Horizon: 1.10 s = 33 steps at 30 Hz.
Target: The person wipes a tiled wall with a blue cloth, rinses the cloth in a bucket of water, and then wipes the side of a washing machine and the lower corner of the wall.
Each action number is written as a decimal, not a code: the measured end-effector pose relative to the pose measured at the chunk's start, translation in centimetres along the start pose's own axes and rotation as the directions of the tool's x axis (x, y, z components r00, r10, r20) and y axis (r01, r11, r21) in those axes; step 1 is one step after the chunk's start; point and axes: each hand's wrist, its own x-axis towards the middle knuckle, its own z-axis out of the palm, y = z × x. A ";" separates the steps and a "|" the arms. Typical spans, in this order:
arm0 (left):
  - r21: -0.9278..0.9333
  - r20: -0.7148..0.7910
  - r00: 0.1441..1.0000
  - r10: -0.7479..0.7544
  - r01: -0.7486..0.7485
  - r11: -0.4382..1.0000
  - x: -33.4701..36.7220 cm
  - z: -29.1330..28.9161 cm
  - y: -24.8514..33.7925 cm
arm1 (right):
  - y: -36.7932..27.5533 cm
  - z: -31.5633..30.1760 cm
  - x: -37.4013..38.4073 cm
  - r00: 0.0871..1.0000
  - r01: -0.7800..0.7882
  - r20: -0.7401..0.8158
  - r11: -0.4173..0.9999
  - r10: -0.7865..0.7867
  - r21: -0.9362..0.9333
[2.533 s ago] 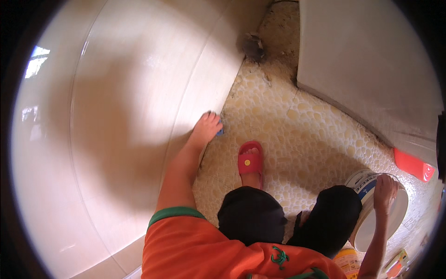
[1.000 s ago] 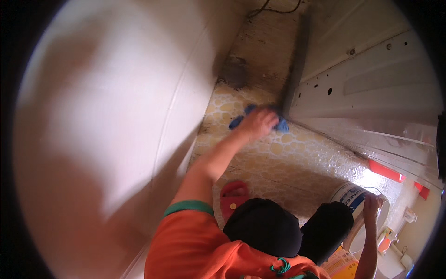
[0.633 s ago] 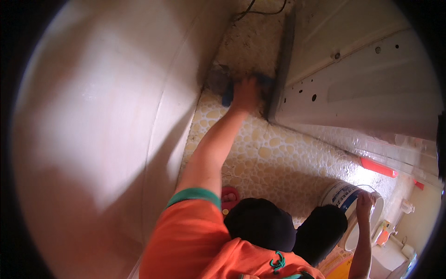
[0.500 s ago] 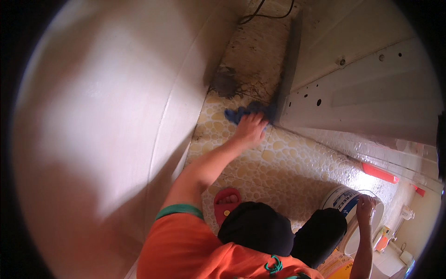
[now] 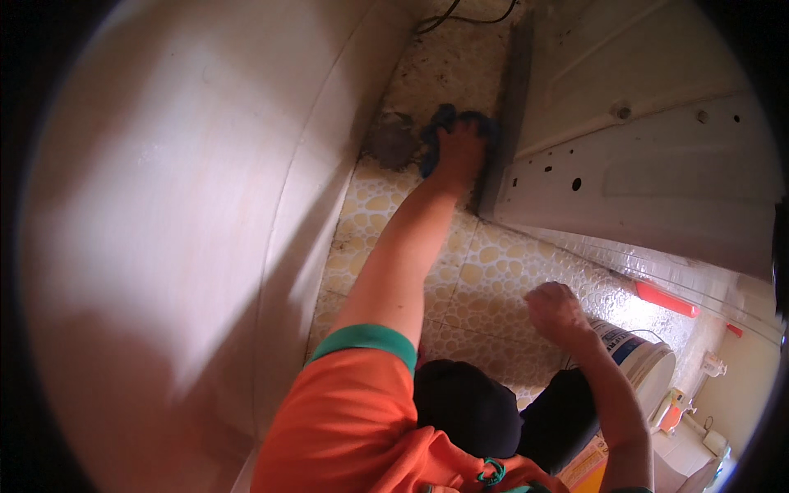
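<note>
My left hand presses a crumpled blue cloth onto the dirty strip of floor, close to the grey edge of the white metal panel. Its fingers are spread over the cloth and grip it. Beside the cloth lies a dark grey patch on the floor. My right hand hovers over the tiles with curled fingers, and nothing shows in it. Just to the right of that forearm is a white bucket with a blue band and a wire handle, partly hidden by the arm.
A pale, smooth surface rises along the left. On the right stands the white metal panel with holes and bolts. Yellow pebble-patterned tiles cover the floor between them. A dark cable lies at the far end, and a red strip sits at right.
My left hand has pushed the cloth farther away along the panel's edge, onto the dirty floor. My right hand has let go of the bucket's rim and moved left over the tiles.
</note>
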 end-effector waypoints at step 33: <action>0.102 -0.072 0.997 -0.023 0.030 0.994 1.7 1.2 -0.2 | -1.2 9.3 8.9 0.901 -0.353 0.298 0.932 0.315 0.079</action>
